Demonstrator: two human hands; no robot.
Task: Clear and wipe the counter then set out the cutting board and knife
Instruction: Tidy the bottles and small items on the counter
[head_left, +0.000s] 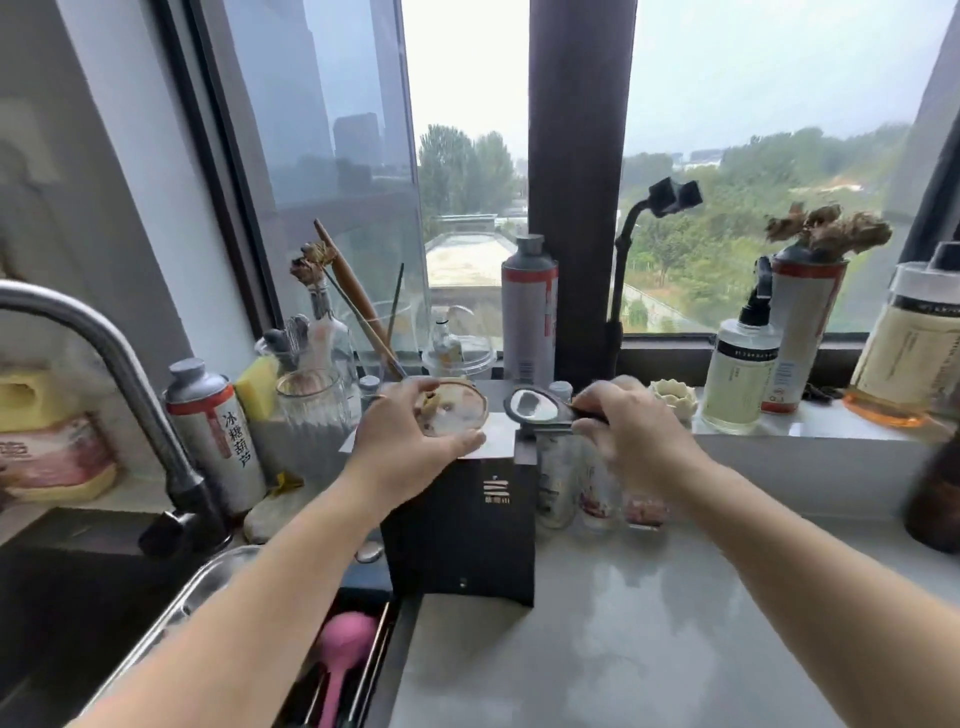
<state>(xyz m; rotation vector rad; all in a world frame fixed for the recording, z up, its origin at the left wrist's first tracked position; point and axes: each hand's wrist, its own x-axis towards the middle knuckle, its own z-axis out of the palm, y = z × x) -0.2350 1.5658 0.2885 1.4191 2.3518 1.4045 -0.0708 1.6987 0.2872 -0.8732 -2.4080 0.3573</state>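
Was a home kitchen, set high above the ground. Showed a steel faucet (119, 358) over a dark sink (62, 597) at left, a grey counter (649, 649) beside it, a yellow sponge (257, 387), utensils (292, 330) in a glass jar (274, 356), a rolling pin (345, 278), and bottles (529, 312) crowded along a windowsill (831, 428). Looked out through the window (779, 130) over treetops (467, 166) and rooftops (467, 254).

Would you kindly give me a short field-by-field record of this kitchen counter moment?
left hand: grips a small round gold-rimmed glass dish over the top of a tall black box
right hand: pinches the handle of an oval dark-framed hand mirror
grey counter: glossy; the box stands at its back left, small glass bottles beside it
cutting board, knife: not in view
stage: clearing
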